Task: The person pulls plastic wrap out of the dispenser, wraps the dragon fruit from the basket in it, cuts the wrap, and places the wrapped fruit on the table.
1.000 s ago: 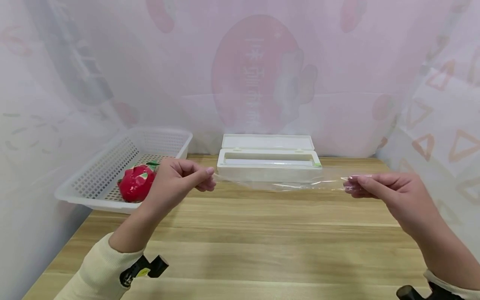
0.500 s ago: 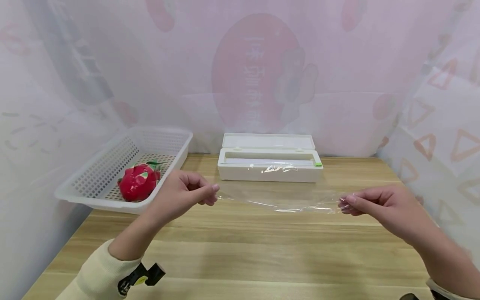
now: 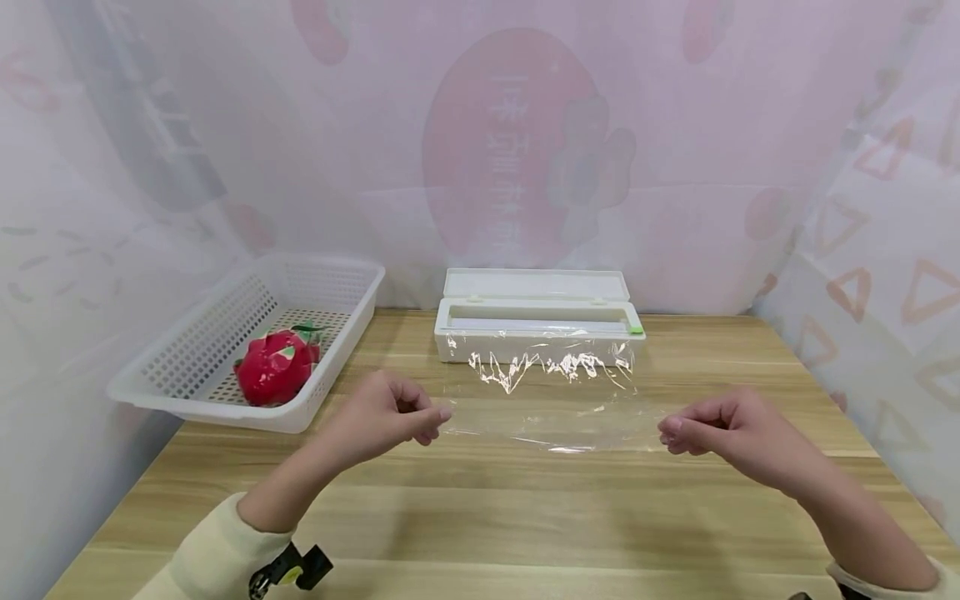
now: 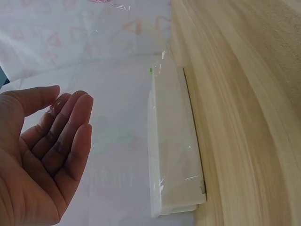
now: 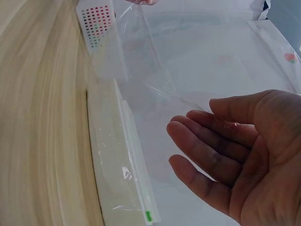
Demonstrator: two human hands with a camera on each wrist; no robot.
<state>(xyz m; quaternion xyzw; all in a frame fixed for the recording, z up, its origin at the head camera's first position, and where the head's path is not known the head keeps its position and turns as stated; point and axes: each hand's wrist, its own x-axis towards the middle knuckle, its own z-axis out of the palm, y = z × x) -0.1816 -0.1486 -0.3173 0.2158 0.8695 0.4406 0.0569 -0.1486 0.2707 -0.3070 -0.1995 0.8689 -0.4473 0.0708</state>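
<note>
A clear sheet of plastic wrap (image 3: 555,417) stretches between my two hands and runs back to the white wrap dispenser box (image 3: 536,346), whose lid stands up behind it. My left hand (image 3: 390,421) pinches the sheet's near left corner between thumb and index finger. At the near right corner my right hand (image 3: 727,433) pinches it the same way. Both wrist views show the other fingers loosely bent. The left wrist view shows the box (image 4: 176,141) beyond the hand, with film shining across its front. A small green piece (image 3: 636,330) sits at the box's right end.
A white perforated basket (image 3: 187,408) stands at the left on the wooden table (image 3: 480,517). In it lies a red dragon fruit (image 3: 276,367) with green tips. Printed pink-white cloth (image 3: 360,125) hangs behind and along both sides.
Both hands have come down and toward me, drawing more film out of the box. The right hand has also shifted left and the left hand slightly right. Basket and box stay put.
</note>
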